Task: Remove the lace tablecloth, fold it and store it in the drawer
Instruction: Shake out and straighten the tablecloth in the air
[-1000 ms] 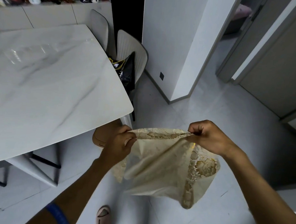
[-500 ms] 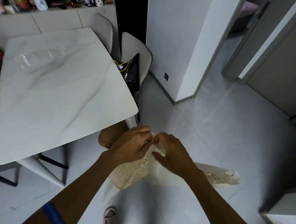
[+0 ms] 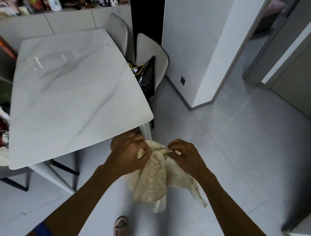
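The cream lace tablecloth hangs folded in front of me, over the floor just right of the table's near corner. My left hand grips its top edge on the left, fingers closed on the lace. My right hand pinches the same top edge a short way to the right. The two hands are close together. The cloth's lower part droops in loose layers, with one corner trailing out to the right. No drawer is in view.
The white marble table stands bare at left, with chairs behind it and a black bag on one. A cluttered counter runs along the back. A white pillar and doorway are at right. Grey tiled floor spreads around me.
My hands came together from holding the cloth stretched wide, folding it in half. They have since drawn slightly apart along the top edge. The camera view shifted left.
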`<state>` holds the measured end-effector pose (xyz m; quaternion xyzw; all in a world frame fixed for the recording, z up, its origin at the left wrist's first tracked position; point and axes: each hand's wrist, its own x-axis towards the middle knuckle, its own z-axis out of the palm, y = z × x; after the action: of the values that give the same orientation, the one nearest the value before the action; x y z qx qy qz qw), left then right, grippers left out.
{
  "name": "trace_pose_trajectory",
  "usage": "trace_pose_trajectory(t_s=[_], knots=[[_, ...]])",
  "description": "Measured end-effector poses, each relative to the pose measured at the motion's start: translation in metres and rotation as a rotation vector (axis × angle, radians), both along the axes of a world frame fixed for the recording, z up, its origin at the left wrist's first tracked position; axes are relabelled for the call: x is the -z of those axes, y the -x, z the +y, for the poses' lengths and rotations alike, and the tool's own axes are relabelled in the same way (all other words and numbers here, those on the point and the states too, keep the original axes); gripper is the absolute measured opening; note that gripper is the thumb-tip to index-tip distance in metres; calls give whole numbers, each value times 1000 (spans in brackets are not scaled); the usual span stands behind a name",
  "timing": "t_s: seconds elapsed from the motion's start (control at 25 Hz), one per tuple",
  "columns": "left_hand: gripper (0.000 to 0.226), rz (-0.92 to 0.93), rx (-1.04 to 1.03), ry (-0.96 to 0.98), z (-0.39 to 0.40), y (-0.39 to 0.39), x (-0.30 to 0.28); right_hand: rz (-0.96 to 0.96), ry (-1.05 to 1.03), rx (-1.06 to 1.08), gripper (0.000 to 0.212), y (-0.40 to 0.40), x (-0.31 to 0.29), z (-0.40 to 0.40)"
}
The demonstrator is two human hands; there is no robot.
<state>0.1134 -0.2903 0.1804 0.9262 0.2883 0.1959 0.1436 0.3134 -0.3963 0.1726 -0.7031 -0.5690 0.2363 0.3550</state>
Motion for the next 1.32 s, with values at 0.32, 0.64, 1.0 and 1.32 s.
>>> trace_pose_trajectory(t_s=[0.32,0.64,1.0,1.32], knots=[[71,-74,-306,346,-61,-33,29,59,-46,268,30,18,-18,11],[62,-191,-409,513,-87,-83,13,-224,-39,300,51,2,-26,-6],[75,-58,-429,554,-103,-101,21,-400,143,368,62,-17,-17,-23],[32,-96,-491,501,-88,-84,40,-453,128,381,74,-13,-21,-26]])
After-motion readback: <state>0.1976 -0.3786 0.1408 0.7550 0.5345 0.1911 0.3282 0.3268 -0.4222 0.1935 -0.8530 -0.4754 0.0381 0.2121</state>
